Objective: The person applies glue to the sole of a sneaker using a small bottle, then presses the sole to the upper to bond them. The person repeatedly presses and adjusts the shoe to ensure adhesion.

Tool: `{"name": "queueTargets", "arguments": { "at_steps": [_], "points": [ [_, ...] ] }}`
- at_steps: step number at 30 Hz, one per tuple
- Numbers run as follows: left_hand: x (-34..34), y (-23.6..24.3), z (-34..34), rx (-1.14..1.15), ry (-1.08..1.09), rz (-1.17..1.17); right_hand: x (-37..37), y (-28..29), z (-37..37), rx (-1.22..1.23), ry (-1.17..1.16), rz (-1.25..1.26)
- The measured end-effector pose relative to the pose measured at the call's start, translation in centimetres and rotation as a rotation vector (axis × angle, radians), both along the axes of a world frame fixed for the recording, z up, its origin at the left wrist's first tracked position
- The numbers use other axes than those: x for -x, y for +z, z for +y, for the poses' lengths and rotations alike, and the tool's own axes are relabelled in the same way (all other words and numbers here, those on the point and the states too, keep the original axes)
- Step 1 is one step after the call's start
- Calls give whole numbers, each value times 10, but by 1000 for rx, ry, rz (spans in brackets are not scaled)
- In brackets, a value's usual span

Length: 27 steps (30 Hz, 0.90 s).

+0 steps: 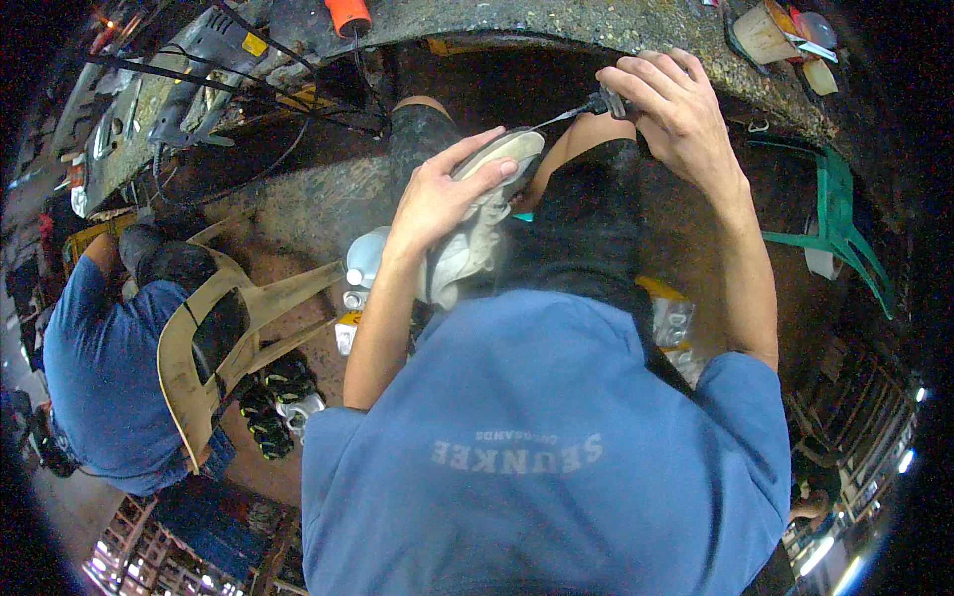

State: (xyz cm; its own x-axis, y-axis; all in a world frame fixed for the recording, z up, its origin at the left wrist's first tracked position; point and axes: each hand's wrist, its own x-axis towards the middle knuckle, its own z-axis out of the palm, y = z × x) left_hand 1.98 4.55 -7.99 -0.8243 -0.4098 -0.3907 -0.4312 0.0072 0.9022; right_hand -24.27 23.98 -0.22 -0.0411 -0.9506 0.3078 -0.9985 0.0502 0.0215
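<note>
An off-white shoe point(467, 248) with a pale sole is held up over my lap by my left hand point(437, 194), fingers wrapped round it and thumb on the sole. My right hand point(676, 119), higher up near the bench edge, is closed round the dark handle point(606, 101) of a thin metal tool point(564, 116). The tool's shaft points down-left to the toe end of the sole, at its dark rim; I cannot tell whether the tip touches it.
A worn bench point(566, 25) spans the top, with power tools point(182, 99), hanging cables, an orange object point(348, 15) and containers point(763, 30). A co-worker point(119, 387) sits left beside a tan chair point(194, 338). Black shoes point(278, 407), a bottle point(368, 253) and a green stool point(835, 194) stand around me.
</note>
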Motion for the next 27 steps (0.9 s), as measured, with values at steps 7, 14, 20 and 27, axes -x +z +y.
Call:
{"name": "queueTargets", "arguments": {
  "at_steps": [7,14,20,27],
  "points": [
    [-1,-2,-1,16,-1,1,5,-5,4,-3,4,-35],
    [5,20,-8,-213,102,170,16,-30,-1,263,-237,-454],
    [20,27,-2,-288,228,483,53,-51,-57,687,-589,-973],
    [8,12,20,-353,290,565,73,-65,-90,588,-588,-839]
  ]
}}
